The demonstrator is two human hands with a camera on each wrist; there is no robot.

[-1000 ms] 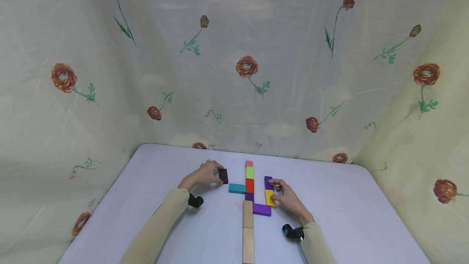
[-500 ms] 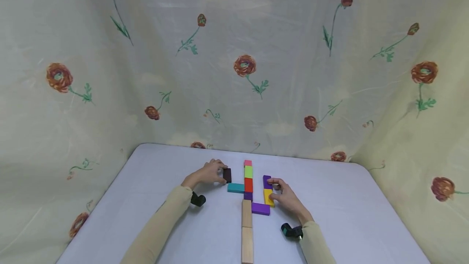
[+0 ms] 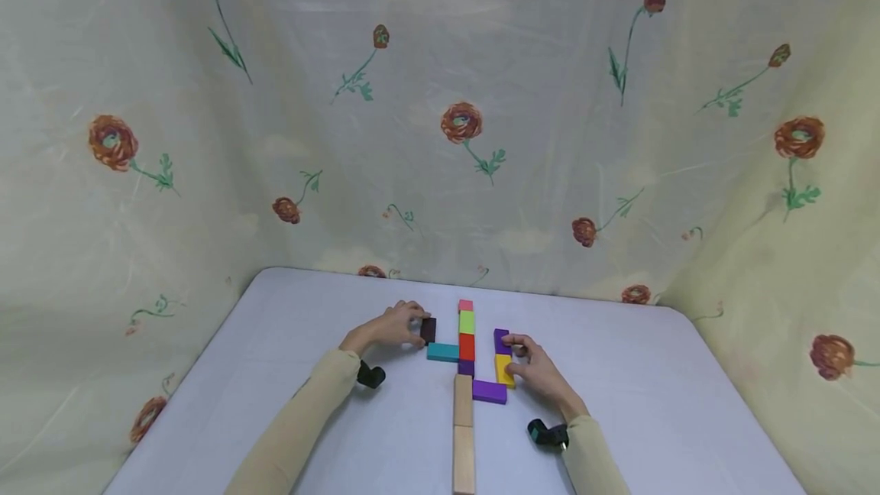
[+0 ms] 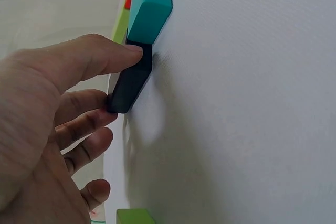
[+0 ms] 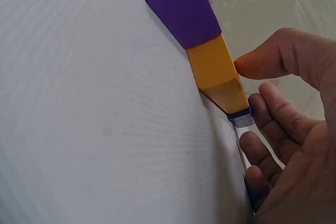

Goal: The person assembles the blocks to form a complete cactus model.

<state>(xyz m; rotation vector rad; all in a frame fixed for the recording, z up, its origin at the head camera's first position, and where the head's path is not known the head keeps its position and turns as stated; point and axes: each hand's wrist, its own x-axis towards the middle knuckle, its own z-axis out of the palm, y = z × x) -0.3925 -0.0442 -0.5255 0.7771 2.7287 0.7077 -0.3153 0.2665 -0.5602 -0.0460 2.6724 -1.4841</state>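
Observation:
My left hand (image 3: pixel 392 325) pinches a black block (image 4: pixel 131 80) between thumb and index finger. The block lies flat, its near end against the free end of a teal block (image 3: pixel 443 352). My right hand (image 3: pixel 543 373) rests on two blocks set end to end: its thumb touches the yellow block (image 5: pixel 214 66) and its index finger the dark purple block (image 3: pixel 501 340) beyond. A purple block (image 3: pixel 490 392) joins the yellow one to the central row, where pink (image 3: pixel 465 305), lime green (image 3: pixel 467 321), red (image 3: pixel 467 347) and dark purple pieces line up.
Two plain wooden blocks (image 3: pixel 464 449) continue the central row toward me. A green block (image 4: pixel 134 216) shows at the bottom of the left wrist view. Flower-printed cloth (image 3: pixel 412 136) hangs behind the white table (image 3: pixel 605 342).
My left hand has slid the black block a little to the right, to the end of the teal block. The right hand has stayed in place on its blocks.

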